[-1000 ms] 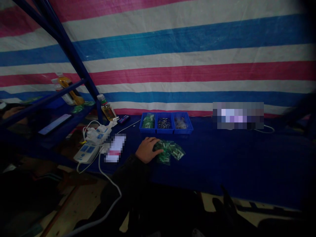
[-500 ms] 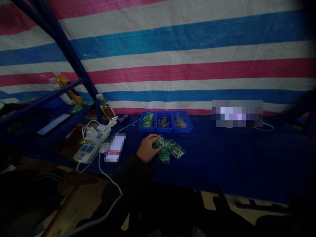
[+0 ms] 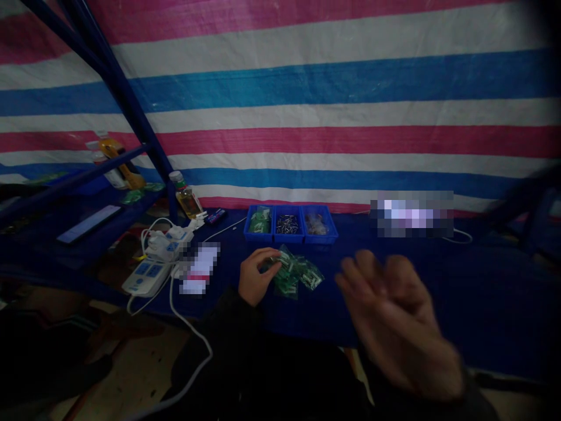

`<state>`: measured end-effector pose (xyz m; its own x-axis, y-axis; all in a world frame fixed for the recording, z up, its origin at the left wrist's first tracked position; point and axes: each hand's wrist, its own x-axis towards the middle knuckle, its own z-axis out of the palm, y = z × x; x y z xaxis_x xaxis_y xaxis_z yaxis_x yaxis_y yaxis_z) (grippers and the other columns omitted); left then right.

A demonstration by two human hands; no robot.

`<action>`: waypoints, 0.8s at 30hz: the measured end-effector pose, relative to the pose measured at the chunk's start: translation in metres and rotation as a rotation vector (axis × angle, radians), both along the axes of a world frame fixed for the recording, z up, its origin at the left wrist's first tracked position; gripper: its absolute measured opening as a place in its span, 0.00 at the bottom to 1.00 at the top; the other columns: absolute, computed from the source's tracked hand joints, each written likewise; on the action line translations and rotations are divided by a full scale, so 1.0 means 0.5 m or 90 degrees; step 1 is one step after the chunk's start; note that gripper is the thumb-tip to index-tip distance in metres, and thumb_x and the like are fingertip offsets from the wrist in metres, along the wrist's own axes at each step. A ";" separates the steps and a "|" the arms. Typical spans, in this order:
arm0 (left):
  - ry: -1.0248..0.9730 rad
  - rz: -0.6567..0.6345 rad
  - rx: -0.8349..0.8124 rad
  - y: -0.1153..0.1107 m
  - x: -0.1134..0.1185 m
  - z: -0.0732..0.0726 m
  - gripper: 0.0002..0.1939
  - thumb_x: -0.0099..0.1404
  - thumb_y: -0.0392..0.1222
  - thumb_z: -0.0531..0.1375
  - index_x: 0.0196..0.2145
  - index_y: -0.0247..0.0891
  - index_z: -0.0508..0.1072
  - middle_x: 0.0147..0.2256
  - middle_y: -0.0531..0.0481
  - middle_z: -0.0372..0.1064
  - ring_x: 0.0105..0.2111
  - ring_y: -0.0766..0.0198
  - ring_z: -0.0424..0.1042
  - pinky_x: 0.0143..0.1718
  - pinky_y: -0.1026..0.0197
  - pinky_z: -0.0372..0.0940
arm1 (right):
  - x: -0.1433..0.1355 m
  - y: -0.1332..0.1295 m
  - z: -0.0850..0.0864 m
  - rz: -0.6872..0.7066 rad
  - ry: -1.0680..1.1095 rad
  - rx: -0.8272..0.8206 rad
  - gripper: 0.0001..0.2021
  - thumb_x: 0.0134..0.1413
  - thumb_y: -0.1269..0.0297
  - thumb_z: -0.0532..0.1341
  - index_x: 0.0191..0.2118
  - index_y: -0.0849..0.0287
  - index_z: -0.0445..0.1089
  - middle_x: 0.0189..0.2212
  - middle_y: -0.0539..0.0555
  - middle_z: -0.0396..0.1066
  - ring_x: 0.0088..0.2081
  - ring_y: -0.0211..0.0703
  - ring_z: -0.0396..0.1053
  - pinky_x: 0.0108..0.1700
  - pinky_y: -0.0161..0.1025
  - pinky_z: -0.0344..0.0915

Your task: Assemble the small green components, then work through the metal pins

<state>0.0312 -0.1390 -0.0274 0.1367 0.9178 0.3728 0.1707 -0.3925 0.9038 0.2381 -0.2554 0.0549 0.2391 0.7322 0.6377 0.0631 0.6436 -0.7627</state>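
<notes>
Blue bins [image 3: 288,238] hold bags [image 3: 260,221], metal pins [image 3: 287,224]; left fingers [image 3: 265,253] pinch packet [image 3: 287,258]; right fingers [image 3: 366,268] curl, grip unclear.

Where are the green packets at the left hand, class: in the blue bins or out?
Out: the green packets lie in front of the blue bins, with the left hand at their left edge.

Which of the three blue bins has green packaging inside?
The left bin, nearest the power strip: its green packaging resembles the packets at the left hand. The middle bin holds loose, metallic-looking pieces; the right bin, pale items.
</notes>
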 end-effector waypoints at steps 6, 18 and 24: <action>-0.156 0.103 -0.057 -0.048 0.011 -0.021 0.09 0.58 0.40 0.71 0.37 0.36 0.81 0.42 0.45 0.73 0.41 0.60 0.75 0.41 0.62 0.71 | -0.042 0.081 -0.141 -0.105 -0.067 -0.081 0.02 0.63 0.68 0.63 0.38 0.56 0.73 0.27 0.50 0.72 0.27 0.40 0.71 0.31 0.39 0.70; -0.204 0.044 -0.085 -0.083 0.006 -0.020 0.08 0.58 0.40 0.71 0.35 0.35 0.80 0.42 0.45 0.73 0.40 0.61 0.75 0.39 0.64 0.70 | -0.077 0.104 -0.208 -0.147 -0.304 -0.022 0.13 0.63 0.72 0.58 0.49 0.54 0.75 0.44 0.59 0.71 0.44 0.47 0.74 0.44 0.44 0.74; -0.154 -0.024 -0.171 -0.085 0.007 -0.024 0.12 0.63 0.44 0.67 0.42 0.35 0.80 0.37 0.44 0.79 0.36 0.58 0.77 0.39 0.61 0.71 | -0.065 0.101 -0.214 -0.084 -0.310 -0.038 0.17 0.64 0.74 0.55 0.51 0.53 0.75 0.45 0.58 0.75 0.48 0.48 0.74 0.51 0.47 0.73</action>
<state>0.0350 -0.1817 -0.0396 0.1104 0.9833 0.1446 -0.0707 -0.1373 0.9880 0.2055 -0.2051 -0.0520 0.0177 0.7548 0.6557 0.4977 0.5621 -0.6605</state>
